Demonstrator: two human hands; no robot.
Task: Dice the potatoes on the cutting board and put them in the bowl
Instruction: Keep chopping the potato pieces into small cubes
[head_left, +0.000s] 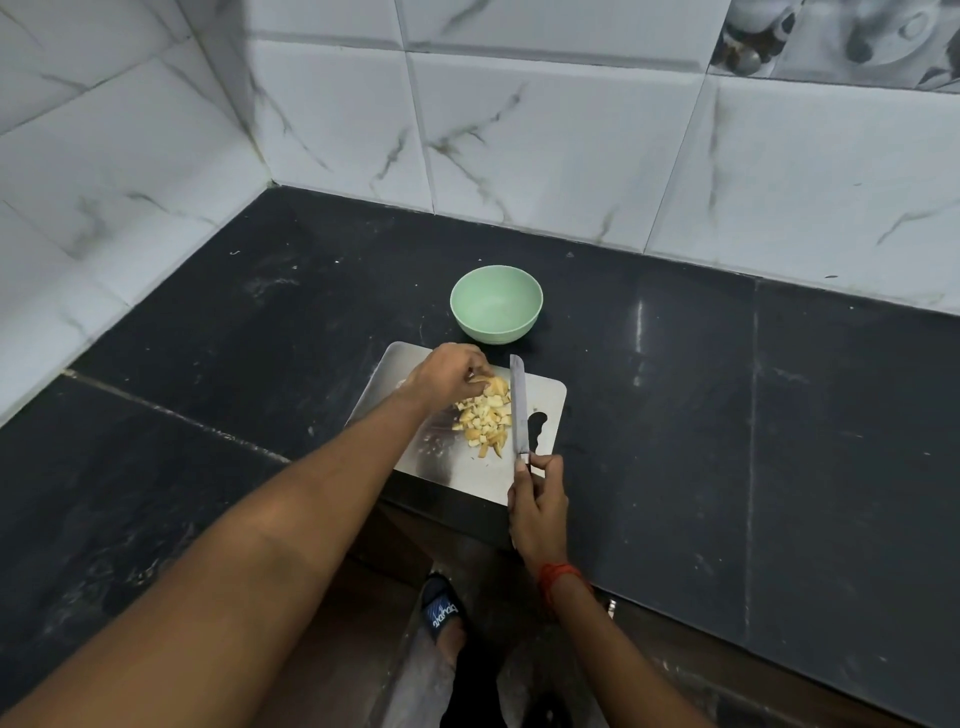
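A steel cutting board (545, 400) lies at the front edge of the black counter. On it sits a heap of yellow potato cubes (485, 418). My left hand (447, 376) reaches over the far end of the heap, fingers curled round a potato piece (496, 385). My right hand (537, 506) grips the handle of a long knife (518, 410), whose blade lies along the right side of the heap, tip pointing away from me. A pale green bowl (496, 304) stands just behind the board, with nothing visible inside.
The black stone counter (727, 389) runs into a corner of white marbled wall tiles (519, 130) at left and back. Below the counter's front edge I see my foot in a dark sandal (441, 610) on the floor.
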